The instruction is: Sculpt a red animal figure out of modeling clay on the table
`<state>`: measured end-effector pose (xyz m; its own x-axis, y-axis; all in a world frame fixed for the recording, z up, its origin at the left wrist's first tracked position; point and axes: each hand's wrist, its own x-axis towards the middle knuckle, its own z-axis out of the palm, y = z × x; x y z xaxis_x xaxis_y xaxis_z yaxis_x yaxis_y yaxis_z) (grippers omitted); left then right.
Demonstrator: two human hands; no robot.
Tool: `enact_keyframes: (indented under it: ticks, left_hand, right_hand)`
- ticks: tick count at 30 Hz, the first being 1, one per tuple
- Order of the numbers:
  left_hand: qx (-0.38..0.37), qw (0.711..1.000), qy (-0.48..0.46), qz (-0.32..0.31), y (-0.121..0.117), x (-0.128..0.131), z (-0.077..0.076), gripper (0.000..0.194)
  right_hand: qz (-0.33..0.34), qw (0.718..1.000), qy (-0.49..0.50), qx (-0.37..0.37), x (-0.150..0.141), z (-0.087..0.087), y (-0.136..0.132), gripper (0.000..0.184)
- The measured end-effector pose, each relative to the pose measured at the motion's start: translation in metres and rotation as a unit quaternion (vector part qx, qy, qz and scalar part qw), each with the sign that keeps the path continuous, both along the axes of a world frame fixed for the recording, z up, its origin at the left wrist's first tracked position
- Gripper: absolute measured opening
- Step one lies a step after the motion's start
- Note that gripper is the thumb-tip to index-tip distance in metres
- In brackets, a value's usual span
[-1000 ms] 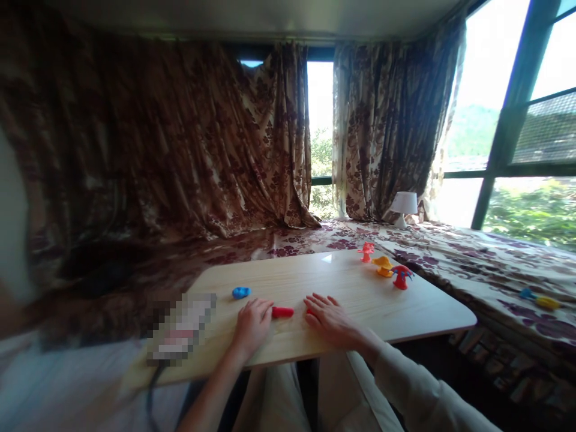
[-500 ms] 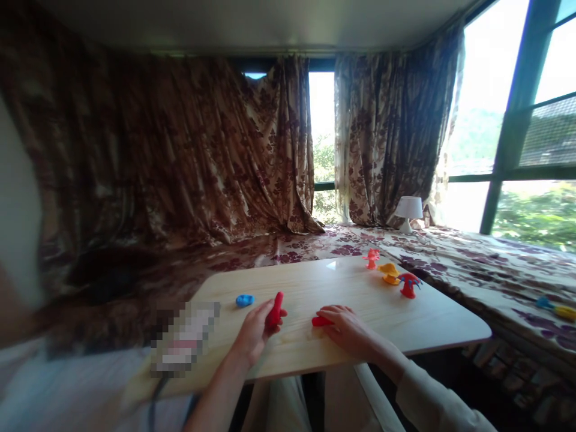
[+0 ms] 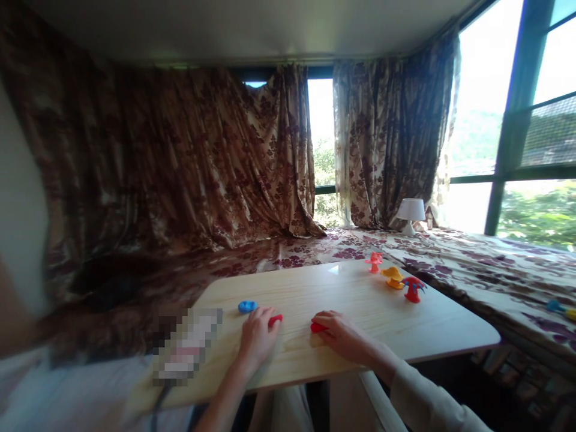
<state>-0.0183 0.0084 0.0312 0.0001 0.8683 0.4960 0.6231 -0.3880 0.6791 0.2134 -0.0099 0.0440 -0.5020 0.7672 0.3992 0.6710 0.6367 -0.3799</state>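
Just in from the near edge of the bench point(image 3: 373, 306), my left hand point(image 3: 258, 333) clasps a red roll point(image 3: 276, 320) and my right hand point(image 3: 338, 331) a red lump point(image 3: 317, 327), both likely light, soft, best pinched gently mid-length.

A creased, pale right sleeve point(image 3: 432, 390) is worn with light-coloured trousers point(image 3: 351, 399)

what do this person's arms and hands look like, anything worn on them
Both the left hand and right hand are bare, without gloves. The right arm wears a pale, loose, wrinkled sleeve, ending partway up the forearm. The left forearm is uncovered as far as the picture shows. Any small ring would be hard to make out.
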Motion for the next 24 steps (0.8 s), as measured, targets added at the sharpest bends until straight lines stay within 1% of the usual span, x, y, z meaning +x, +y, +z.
enact_keyframes:
  ticks: [1, 4, 6, 9, 11, 12, 14, 17, 19, 21, 24]
  left_hand:
    - [0.019, 1.000, 0.017, 0.002, -0.001, 0.004, 0.000, 0.024]
    - [0.088, 0.994, 0.069, 0.007, -0.004, 0.014, 0.000, 0.028]
    - [0.119, 0.990, 0.080, 0.008, -0.008, 0.019, 0.000, 0.031]
    - [0.116, 0.992, 0.049, 0.002, -0.015, 0.020, 0.001, 0.034]
    - [0.107, 0.994, 0.017, 0.002, -0.020, 0.022, 0.002, 0.034]
    - [0.105, 0.994, 0.006, 0.003, -0.021, 0.023, 0.003, 0.034]
    - [0.113, 0.994, 0.010, 0.002, -0.022, 0.026, 0.005, 0.033]
    - [0.137, 0.989, 0.061, -0.007, -0.021, 0.030, 0.003, 0.032]
    - [0.143, 0.987, 0.079, -0.004, -0.019, 0.030, -0.001, 0.033]
    - [0.137, 0.987, 0.080, 0.006, -0.017, 0.029, -0.006, 0.033]
    - [0.124, 0.990, 0.064, 0.007, -0.017, 0.031, -0.010, 0.032]
  right_hand:
    - [0.003, 1.000, -0.016, -0.003, 0.000, 0.000, 0.000, 0.033]
    - [-0.015, 0.998, -0.056, -0.019, 0.000, 0.001, -0.007, 0.044]
    - [0.004, 0.996, -0.084, -0.035, 0.004, 0.000, -0.018, 0.046]
    - [0.059, 0.992, -0.103, -0.045, 0.012, 0.000, -0.037, 0.049]
    - [0.076, 0.990, -0.106, -0.049, 0.016, 0.000, -0.041, 0.049]
    - [0.072, 0.990, -0.108, -0.052, 0.015, 0.000, -0.038, 0.048]
    - [0.043, 0.991, -0.112, -0.054, 0.009, 0.000, -0.024, 0.047]
    - [-0.022, 0.991, -0.125, -0.048, -0.005, 0.002, 0.002, 0.046]
    - [-0.034, 0.990, -0.131, -0.037, -0.009, 0.002, 0.006, 0.045]
    - [-0.006, 0.991, -0.131, -0.029, -0.005, 0.000, -0.006, 0.045]
    - [0.045, 0.990, -0.126, -0.034, 0.010, -0.003, -0.039, 0.046]
